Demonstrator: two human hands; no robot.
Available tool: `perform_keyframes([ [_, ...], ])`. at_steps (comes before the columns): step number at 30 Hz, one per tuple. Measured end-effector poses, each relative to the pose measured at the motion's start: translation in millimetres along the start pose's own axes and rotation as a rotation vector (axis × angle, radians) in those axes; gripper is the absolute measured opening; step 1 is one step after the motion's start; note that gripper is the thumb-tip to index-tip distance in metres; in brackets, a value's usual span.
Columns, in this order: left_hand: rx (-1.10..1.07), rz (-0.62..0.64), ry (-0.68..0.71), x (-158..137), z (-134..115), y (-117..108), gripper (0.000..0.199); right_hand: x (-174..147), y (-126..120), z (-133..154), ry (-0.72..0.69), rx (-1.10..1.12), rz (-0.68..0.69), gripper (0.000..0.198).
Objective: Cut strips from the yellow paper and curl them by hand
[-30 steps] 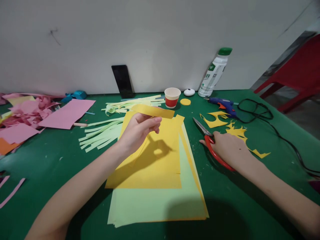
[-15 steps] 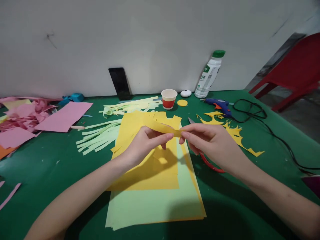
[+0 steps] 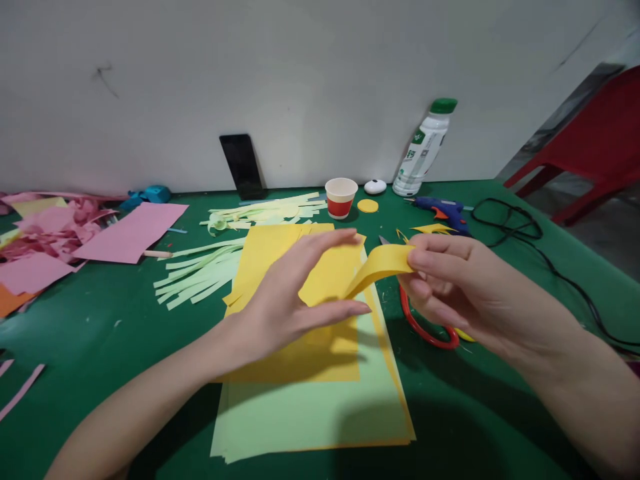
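Observation:
Between thumb and fingers my right hand (image 3: 450, 280) pinches one end of a yellow paper strip (image 3: 383, 262). The strip curves down and left, its free end close to my left hand (image 3: 295, 293). That hand is open, thumb and fingers spread apart, with nothing in them. Below lie yellow paper sheets (image 3: 300, 363) on top of pale green sheets (image 3: 315, 417). Red-handled scissors (image 3: 427, 337) rest under my right hand, partly hidden by it.
A red and white paper cup (image 3: 341, 200), a yellow disc (image 3: 368, 206), a phone (image 3: 243, 167), a bottle (image 3: 425, 150) and a blue glue gun (image 3: 443, 212) stand or lie toward the wall. Fringed green paper (image 3: 205, 273) and pink paper (image 3: 133, 233) are at left.
My left hand has let go of the yellow strip and its fingers have spread. My right hand has moved right with the strip, now held by one end.

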State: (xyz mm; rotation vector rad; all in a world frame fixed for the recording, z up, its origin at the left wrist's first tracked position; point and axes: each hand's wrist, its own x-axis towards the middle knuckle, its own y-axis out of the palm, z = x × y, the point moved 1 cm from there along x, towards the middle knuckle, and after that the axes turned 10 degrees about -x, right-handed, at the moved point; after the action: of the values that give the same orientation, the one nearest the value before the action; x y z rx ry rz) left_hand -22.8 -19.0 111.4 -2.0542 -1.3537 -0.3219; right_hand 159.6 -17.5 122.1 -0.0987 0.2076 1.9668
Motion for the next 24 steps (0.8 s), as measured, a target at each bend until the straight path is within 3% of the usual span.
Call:
perform_keyframes([
  [3,-0.201,0.12,-0.213,0.7,5.5,0.9,0.022,1.3,-0.3,-1.2,0.013,0.001,0.052,0.025],
  [7,-0.503,0.193,-0.38,-1.5,4.6,2.3,0.02,8.1,-7.2,-5.3,0.021,0.007,0.037,0.025],
  [13,-0.576,0.115,-0.545,-3.4,8.5,7.9,0.021,19.1,-17.0,-9.9,0.025,-0.101,-0.064,0.024],
  [19,-0.53,0.056,-0.599,-2.7,14.4,17.9,0.014,18.2,-10.5,-13.0,-0.044,-0.158,0.051,0.033],
  [24,-0.503,0.102,-0.561,-6.0,18.9,24.7,0.009,9.9,-0.1,-11.2,-0.077,-0.474,-0.078,0.021],
])
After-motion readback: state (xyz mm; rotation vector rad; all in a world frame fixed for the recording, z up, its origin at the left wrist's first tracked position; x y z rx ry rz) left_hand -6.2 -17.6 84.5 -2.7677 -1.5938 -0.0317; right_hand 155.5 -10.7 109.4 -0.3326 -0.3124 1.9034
